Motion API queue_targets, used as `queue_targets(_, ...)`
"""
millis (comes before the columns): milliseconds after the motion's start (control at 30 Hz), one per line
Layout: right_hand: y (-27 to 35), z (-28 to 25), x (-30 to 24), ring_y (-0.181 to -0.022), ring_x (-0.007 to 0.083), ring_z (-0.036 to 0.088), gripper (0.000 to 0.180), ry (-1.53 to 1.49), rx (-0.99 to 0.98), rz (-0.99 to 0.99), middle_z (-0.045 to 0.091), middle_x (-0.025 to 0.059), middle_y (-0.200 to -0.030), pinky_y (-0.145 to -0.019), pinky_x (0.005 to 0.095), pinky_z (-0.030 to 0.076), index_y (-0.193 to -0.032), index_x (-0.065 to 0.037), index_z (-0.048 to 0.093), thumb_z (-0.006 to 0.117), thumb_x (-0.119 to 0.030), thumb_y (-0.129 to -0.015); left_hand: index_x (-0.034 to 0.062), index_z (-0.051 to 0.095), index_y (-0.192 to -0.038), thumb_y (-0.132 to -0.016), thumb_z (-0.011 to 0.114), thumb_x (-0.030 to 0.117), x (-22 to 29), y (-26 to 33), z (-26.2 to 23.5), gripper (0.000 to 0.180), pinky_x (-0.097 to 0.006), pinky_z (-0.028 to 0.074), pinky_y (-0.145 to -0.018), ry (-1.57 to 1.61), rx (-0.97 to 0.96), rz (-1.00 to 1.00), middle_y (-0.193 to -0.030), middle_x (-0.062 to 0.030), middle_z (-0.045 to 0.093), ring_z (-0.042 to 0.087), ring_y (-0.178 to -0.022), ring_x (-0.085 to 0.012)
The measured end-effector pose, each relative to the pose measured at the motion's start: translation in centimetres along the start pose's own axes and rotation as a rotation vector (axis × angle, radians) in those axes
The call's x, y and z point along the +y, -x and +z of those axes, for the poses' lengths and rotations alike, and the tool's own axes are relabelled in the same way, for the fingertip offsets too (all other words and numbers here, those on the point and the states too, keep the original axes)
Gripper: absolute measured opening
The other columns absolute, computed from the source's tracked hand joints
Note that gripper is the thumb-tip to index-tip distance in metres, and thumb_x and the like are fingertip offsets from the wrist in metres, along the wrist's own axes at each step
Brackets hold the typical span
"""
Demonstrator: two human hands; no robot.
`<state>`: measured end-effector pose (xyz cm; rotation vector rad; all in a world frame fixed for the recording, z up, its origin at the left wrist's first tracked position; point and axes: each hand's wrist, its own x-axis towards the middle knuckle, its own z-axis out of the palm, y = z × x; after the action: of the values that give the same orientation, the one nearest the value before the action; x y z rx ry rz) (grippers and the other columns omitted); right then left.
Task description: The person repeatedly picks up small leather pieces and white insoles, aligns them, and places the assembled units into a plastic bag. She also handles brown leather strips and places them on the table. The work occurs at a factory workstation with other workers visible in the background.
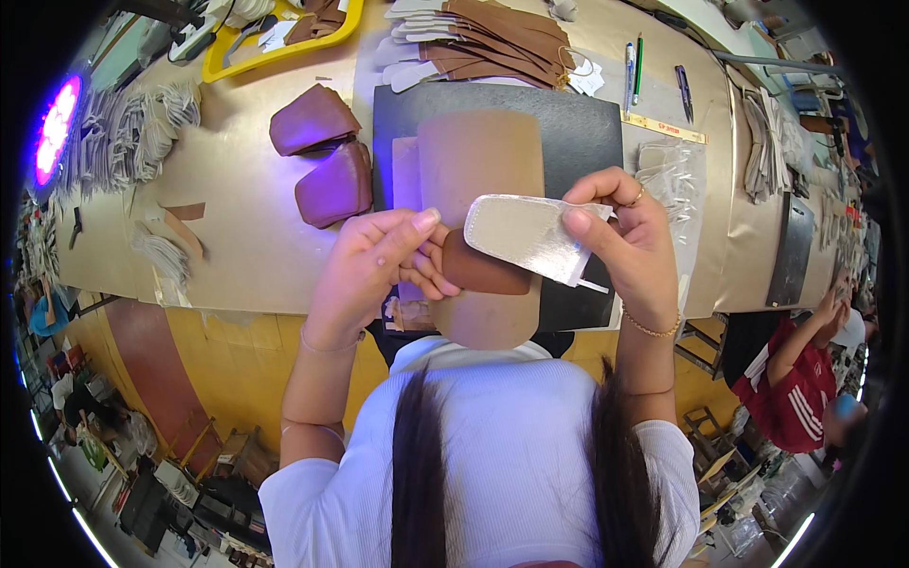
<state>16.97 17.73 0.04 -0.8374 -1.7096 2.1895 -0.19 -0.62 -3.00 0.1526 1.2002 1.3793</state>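
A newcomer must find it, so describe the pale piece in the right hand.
Start at the black mat on the table. Over its near part, the right hand holds the pale piece by one end. Its free end is rounded; its pale, glossy face differs from the brown piece partly behind it.

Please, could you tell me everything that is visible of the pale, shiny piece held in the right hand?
The pale piece is flat, thin and grey-beige, with a silvery gloss toward its lower right. Its left end is rounded; a narrow strip sticks out at the lower right corner. A fine dotted line, perhaps stitching, follows the rounded edge. It looks like coated sheet material. The right hand holds its right end, thumb on the facing side. It overlaps the brown piece in this view; whether they touch is unclear.
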Motion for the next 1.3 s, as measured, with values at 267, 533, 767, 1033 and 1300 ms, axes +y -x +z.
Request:
queue_targets(267, 0.3, 0.6, 0.3, -0.067, 0.0051, 0.058, 0.018, 0.023, 0.018, 0.036, 0.06, 0.0036, -0.084, -0.053, 0.0184, 0.049, -0.096, 0.001, 0.059, 0.068, -0.01, -0.085, -0.0068, 0.063, -0.092, -0.097, 0.053, 0.032, 0.3, 0.1, 0.2, 0.04, -0.025, 0.054, -0.057, -0.001, -0.005, -0.026, -0.073, -0.0111, 0.063, 0.067, -0.062, -0.0184)
queue_targets(533, 0.7, 1.2, 0.2, -0.069, 0.0041, 0.057, 0.016, 0.028, -0.019, 0.094, 0.06, 0.0035, -0.084, -0.059, 0.017, 0.047, -0.093, 0.001, 0.059, 0.069, -0.006, -0.083, -0.0074, 0.064, -0.093, -0.097, 0.052, 0.034, 0.4, 0.1, 0.0, 0.044, -0.025, 0.055, -0.06, 0.0, -0.046, -0.034, -0.074, -0.0116, 0.065, 0.067, -0.063, -0.0164)
queue_targets(767, 0.7, 1.8, 0.2, -0.065, 0.0015, 0.052, 0.014, 0.068, -0.003, 0.128, 0.059, 0.0012, -0.083, -0.056, 0.0145, 0.041, -0.09, 0.0, 0.058, 0.068, -0.004, -0.081, -0.0095, 0.062, -0.089, -0.098, 0.047, 0.027, 0.5, 0.2, 0.4, 0.04, -0.027, 0.056, -0.058, -0.035, 0.001, -0.031, -0.076, -0.0162, 0.067, 0.068, -0.061, -0.0204)
queue_targets(1033, 0.5, 1.8, 0.4, -0.068, 0.0015, 0.052, 0.014, 0.068, -0.005, 0.129, 0.059, 0.001, -0.083, -0.059, 0.0154, 0.041, -0.089, -0.001, 0.058, 0.068, -0.004, -0.081, -0.0071, 0.063, -0.09, -0.096, 0.052, 0.024, 0.3, 0.2, 0.1, 0.033, -0.027, 0.056, -0.058, -0.024, -0.03, -0.026, -0.076, -0.0147, 0.067, 0.068, -0.062, -0.02)
queue_targets(1300, 0.4, 1.5, 0.8, -0.062, 0.0029, 0.056, 0.016, 0.105, -0.025, 0.112, 0.061, 0.0021, -0.079, -0.051, 0.0173, 0.048, -0.094, 0.002, 0.059, 0.068, -0.007, -0.085, -0.0044, 0.062, -0.092, -0.084, 0.069, 0.007, 0.1, 0.1, 0.0, 0.015, -0.022, 0.055, -0.058, -0.039, -0.027, -0.04, -0.075, -0.01, 0.066, 0.068, -0.065, -0.0155)
